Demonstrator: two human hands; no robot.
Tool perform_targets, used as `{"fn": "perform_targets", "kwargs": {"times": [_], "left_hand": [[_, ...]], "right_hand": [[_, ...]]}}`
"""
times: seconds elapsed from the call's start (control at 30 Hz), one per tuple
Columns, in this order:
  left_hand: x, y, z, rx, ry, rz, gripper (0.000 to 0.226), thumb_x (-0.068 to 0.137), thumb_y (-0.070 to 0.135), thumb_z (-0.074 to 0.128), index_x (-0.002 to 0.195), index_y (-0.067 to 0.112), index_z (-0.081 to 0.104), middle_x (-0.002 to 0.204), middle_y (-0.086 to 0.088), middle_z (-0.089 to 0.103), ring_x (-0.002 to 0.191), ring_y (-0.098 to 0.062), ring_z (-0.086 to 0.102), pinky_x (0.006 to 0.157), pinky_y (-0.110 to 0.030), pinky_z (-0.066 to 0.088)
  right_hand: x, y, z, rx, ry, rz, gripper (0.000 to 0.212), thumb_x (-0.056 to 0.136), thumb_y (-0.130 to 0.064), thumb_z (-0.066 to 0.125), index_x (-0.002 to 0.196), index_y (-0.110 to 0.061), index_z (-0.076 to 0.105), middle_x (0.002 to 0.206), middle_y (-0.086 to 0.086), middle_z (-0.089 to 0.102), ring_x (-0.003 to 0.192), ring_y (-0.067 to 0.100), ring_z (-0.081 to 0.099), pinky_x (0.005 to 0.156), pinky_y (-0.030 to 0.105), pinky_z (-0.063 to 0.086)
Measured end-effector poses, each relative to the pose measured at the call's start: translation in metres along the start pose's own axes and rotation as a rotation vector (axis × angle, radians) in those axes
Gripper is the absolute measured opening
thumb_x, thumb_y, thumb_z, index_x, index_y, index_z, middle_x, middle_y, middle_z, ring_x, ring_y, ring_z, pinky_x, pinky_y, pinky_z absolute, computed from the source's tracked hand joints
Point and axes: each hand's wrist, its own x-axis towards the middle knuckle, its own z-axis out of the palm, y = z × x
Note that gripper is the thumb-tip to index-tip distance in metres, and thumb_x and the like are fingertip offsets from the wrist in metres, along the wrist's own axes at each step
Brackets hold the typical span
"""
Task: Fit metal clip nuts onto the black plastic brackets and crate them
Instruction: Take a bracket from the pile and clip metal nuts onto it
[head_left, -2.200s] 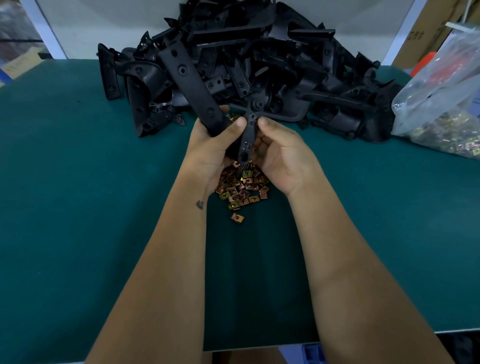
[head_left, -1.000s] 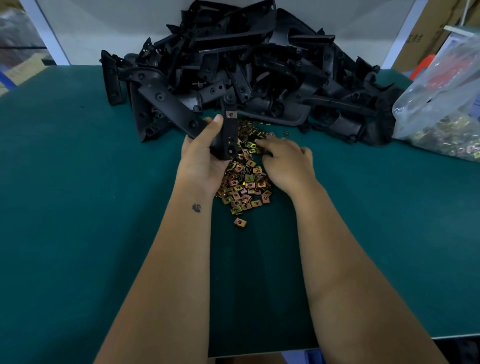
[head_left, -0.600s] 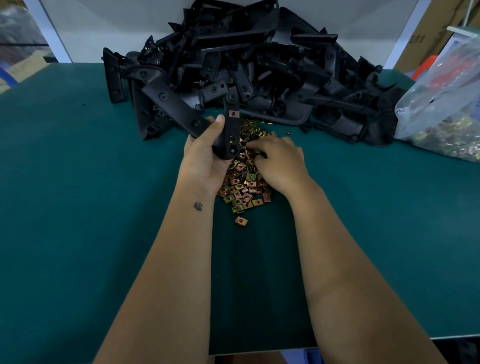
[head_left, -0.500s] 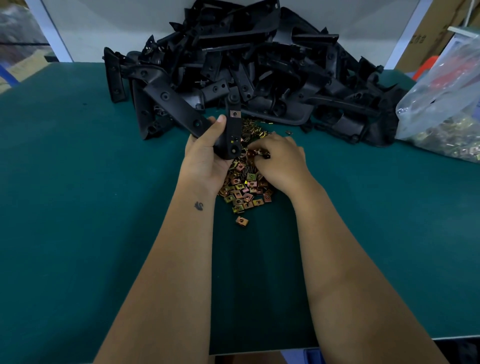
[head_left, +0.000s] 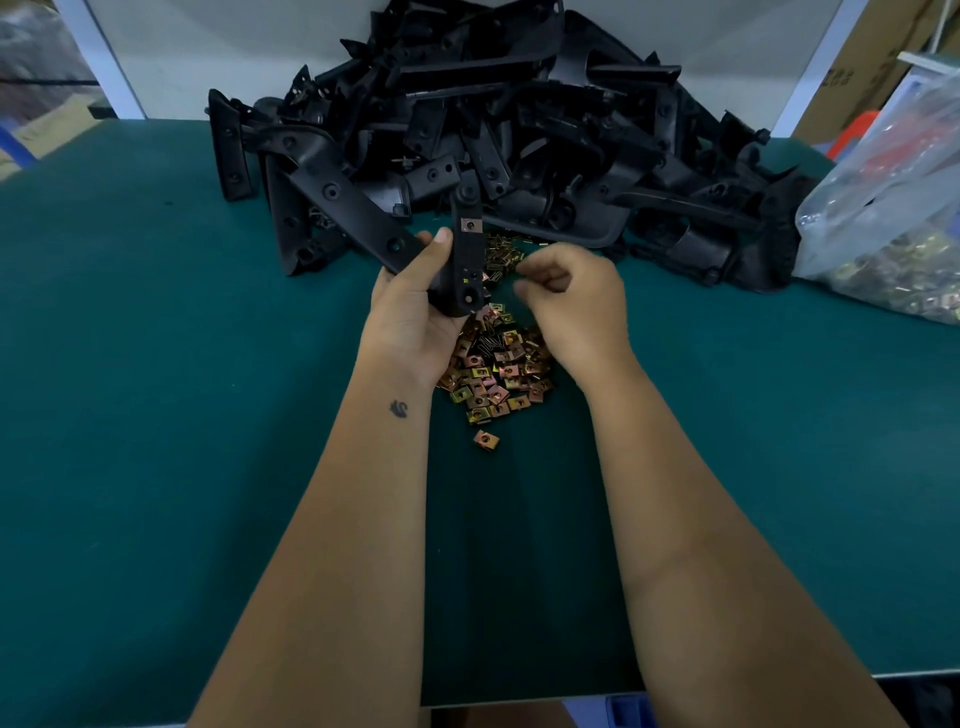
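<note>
Left hand (head_left: 415, 306) wrapped round a black plastic bracket (head_left: 467, 260), thumb up along its near edge, one clip nut (head_left: 470, 225) already seated near the upper end. Right hand (head_left: 571, 301) raised just beside the bracket, fingers curled in over the thumb as if pinching a fresh nut, though nothing metallic visible between the fingertips, so contents impossible to confirm. Loose clip nuts (head_left: 496, 374) heaped on the green mat (head_left: 156, 415) directly under both hands; pile of unfitted brackets (head_left: 519, 130) behind; bag of spare nuts (head_left: 893, 208) far right. No crate in view. Likely slips from here: nut dropped back into the heap through a small, unseen pinch; nut pushed on skewed or back to front, hole missing the bracket's hole; bracket twisting in a one-handed hold under the push; a mounting point skipped.
</note>
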Motion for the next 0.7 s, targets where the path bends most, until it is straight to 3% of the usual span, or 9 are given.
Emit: {"fn": "perform_targets", "kwargs": {"times": [0.1, 0.2, 0.3, 0.53, 0.7], "left_hand": [[0.001, -0.001, 0.001, 0.036, 0.018, 0.002, 0.024, 0.093, 0.007, 0.065, 0.114, 0.008, 0.054, 0.09, -0.005, 0.071, 0.069, -0.011, 0.072, 0.055, -0.024, 0.054], [0.001, -0.002, 0.001, 0.05, 0.02, 0.001, 0.03, 0.093, 0.008, 0.064, 0.122, 0.007, 0.053, 0.095, -0.006, 0.069, 0.068, -0.01, 0.071, 0.055, -0.023, 0.054], [0.002, -0.002, 0.001, 0.05, 0.017, -0.001, 0.028, 0.094, 0.007, 0.064, 0.12, 0.007, 0.053, 0.094, -0.006, 0.069, 0.068, -0.011, 0.071, 0.055, -0.023, 0.054], [0.001, -0.001, 0.001, 0.033, 0.02, -0.008, 0.027, 0.094, 0.008, 0.064, 0.119, 0.007, 0.054, 0.09, -0.005, 0.071, 0.069, -0.011, 0.071, 0.055, -0.024, 0.054], [0.001, -0.001, 0.001, 0.061, 0.024, -0.006, 0.026, 0.094, 0.009, 0.064, 0.118, 0.009, 0.053, 0.093, -0.004, 0.07, 0.07, -0.011, 0.07, 0.056, -0.024, 0.054]], "right_hand": [[0.001, -0.003, -0.002, 0.307, 0.075, 0.114, 0.021, 0.085, -0.001, 0.07, 0.084, -0.022, 0.069, 0.082, -0.004, 0.069, 0.075, 0.004, 0.066, 0.07, 0.017, 0.053], [0.001, -0.005, -0.002, 0.618, 0.077, 0.208, 0.018, 0.086, 0.006, 0.068, 0.091, -0.011, 0.07, 0.087, 0.004, 0.069, 0.074, 0.005, 0.07, 0.072, 0.019, 0.055], [0.002, -0.006, -0.001, 0.78, 0.06, 0.261, 0.016, 0.086, 0.01, 0.065, 0.091, -0.004, 0.07, 0.083, 0.005, 0.07, 0.076, 0.009, 0.072, 0.076, 0.021, 0.056], [0.001, -0.009, -0.005, 0.859, 0.021, 0.305, 0.016, 0.089, 0.007, 0.063, 0.092, -0.006, 0.071, 0.089, 0.008, 0.071, 0.085, 0.016, 0.071, 0.08, 0.025, 0.057], [0.0, -0.012, -0.007, 0.803, -0.019, 0.301, 0.017, 0.093, 0.001, 0.058, 0.093, -0.012, 0.07, 0.077, 0.003, 0.072, 0.079, 0.018, 0.072, 0.073, 0.026, 0.057]]}}
